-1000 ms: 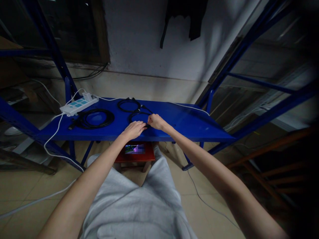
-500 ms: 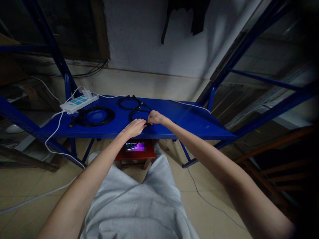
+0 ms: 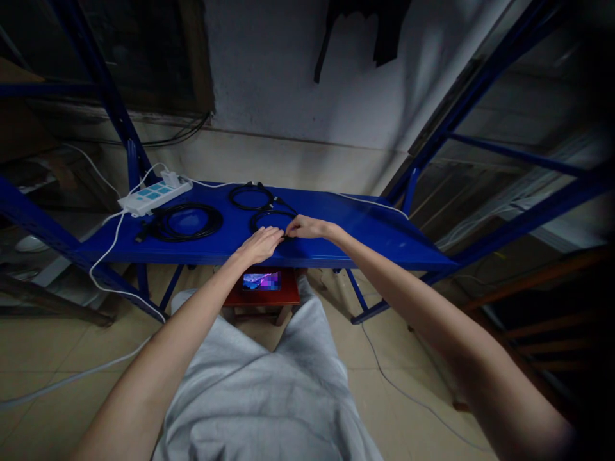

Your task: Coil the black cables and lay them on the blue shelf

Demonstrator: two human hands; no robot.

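A black cable (image 3: 258, 214) lies in a loose loop near the front edge of the blue shelf (image 3: 355, 227). Over the near side of this loop rests my left hand (image 3: 263, 244), its fingers close together and curled around the cable. My right hand (image 3: 307, 227) pinches the same cable just right of the left fingertips, thumb against fingers. The short piece between the hands is dark and mostly covered. Behind the loop sits a smaller black cable coil (image 3: 232, 201). To the left is a larger black cable coil (image 3: 187, 239) with a plug at its end.
A white power strip (image 3: 156, 194) with blue sockets stands at the shelf's left end, with white cords attached. Below the shelf, a phone (image 3: 262, 281) with a lit screen lies on a red stool (image 3: 288, 296). Blue posts rise on both sides.
My right hand has turned flatter, its wrist shifting right, while its fingertips stay at the cable. The left hand is nearly still. The phone's picture has changed.
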